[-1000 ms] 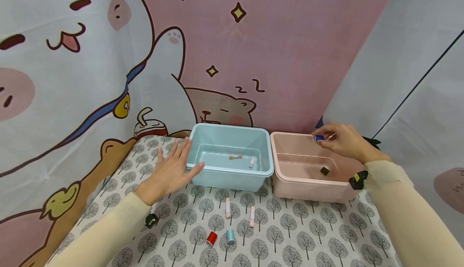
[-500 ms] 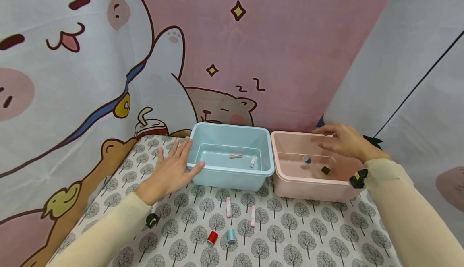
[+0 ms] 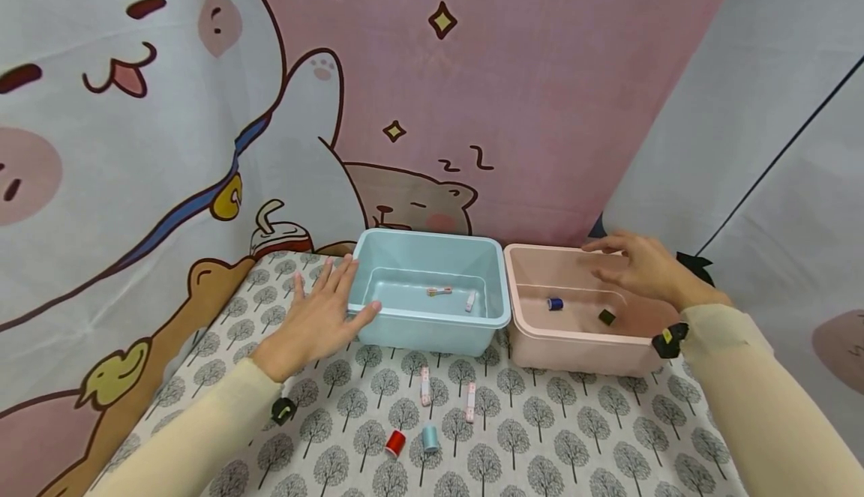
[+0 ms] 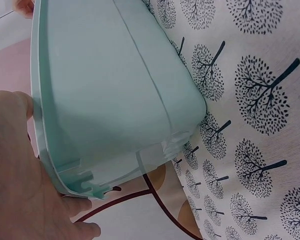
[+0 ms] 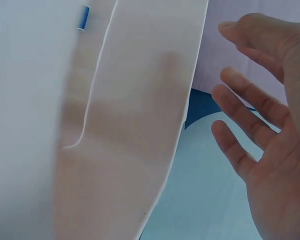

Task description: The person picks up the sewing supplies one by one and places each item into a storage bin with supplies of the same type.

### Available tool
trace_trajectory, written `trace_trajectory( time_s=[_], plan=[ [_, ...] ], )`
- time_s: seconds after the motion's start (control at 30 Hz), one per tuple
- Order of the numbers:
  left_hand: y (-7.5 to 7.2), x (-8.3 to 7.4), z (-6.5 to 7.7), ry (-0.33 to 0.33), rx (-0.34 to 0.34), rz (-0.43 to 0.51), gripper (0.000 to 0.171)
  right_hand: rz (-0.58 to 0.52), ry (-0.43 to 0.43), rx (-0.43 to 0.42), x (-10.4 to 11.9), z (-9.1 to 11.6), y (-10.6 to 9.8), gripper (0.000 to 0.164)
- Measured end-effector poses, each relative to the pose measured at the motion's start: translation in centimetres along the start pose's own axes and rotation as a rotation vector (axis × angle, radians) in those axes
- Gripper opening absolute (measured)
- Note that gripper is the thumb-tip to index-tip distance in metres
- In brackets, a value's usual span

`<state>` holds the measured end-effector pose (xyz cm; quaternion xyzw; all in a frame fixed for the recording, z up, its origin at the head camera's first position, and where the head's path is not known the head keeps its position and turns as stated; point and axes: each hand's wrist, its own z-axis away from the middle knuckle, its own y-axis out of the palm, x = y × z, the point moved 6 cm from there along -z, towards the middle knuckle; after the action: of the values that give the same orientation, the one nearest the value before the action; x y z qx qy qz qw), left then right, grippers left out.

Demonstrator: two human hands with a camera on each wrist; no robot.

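Observation:
My left hand [image 3: 317, 321] rests with spread fingers at the left rim of the light blue bin [image 3: 425, 332]. The left wrist view shows that hand [image 4: 20, 175] along the rim, thumb and fingertips on either side of the corner. Over the back right of the pink bin [image 3: 574, 351] hovers my right hand [image 3: 641, 264], its fingers loosely bent and holding nothing. A dark blue thread spool [image 3: 555, 304] lies on the pink bin's floor, left of a small dark green block [image 3: 607, 317]. In the right wrist view the spool [image 5: 83, 18] appears at the top.
Inside the blue bin lie a small multicoloured bundle [image 3: 439, 291] and a pale strip [image 3: 469, 301]. On the tree-print cloth in front are two pink-and-white strips, one left [image 3: 425, 386] and one right [image 3: 470, 402], a red spool [image 3: 395, 443] and a light blue spool [image 3: 430, 438].
The right hand has let go of the dark blue thread spool, which dropped into the pink bin and rolled left. Its fingers have opened; the left hand has stayed in place.

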<state>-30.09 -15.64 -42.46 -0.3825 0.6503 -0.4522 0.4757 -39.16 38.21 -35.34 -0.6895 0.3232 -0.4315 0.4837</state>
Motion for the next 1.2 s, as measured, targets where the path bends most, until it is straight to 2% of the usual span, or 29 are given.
trace_trajectory(
  time_s=[0.33,0.73,0.87,1.07,1.2],
  plan=[
    [-0.1,-0.1,-0.2,0.003,0.019,-0.013,0.11,-0.004,-0.037,-0.05,1.1,1.7,-0.8,0.042],
    [0.0,-0.3,-0.4,0.0,0.048,-0.005,0.114,-0.032,-0.08,-0.098,4.2,4.4,-0.7,0.044],
    [0.0,-0.3,-0.3,0.0,0.051,0.005,0.113,-0.011,-0.155,-0.15,5.6,5.3,-0.3,0.045],
    [-0.1,-0.4,-0.4,0.009,0.047,0.005,0.112,0.036,-0.36,-0.283,8.3,6.2,0.7,0.044],
    [-0.3,-0.3,-0.4,0.007,0.049,0.002,0.113,0.026,-0.418,-0.308,9.7,6.9,1.6,0.046]
  ],
)
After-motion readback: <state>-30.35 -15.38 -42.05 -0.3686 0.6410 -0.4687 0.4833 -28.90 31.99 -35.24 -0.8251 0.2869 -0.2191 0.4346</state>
